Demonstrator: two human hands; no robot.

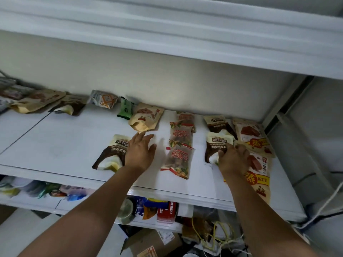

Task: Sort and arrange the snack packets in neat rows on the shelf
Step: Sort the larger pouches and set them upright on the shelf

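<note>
Snack packets lie flat on a white shelf point(55, 138). My left hand point(140, 151) hovers with straight fingers beside a brown-and-white packet point(111, 153) and touches its right edge. My right hand point(232, 158) grips the lower corner of a second brown-and-white packet point(217, 145). Between my hands a column of clear red-labelled packets point(181, 145) runs front to back. To the right lie yellow-and-red packets point(252, 136), one partly under my right hand. A tan pouch point(146, 116) sits just beyond my left hand.
Along the back wall lie a green packet point(125, 108), a grey-white packet point(103, 99) and tan and brown pouches point(39, 100) at the left. Another shelf point(167, 43) hangs close overhead. Lower shelves hold assorted goods, and cables point(222, 234) and a cardboard box point(154, 242) sit below.
</note>
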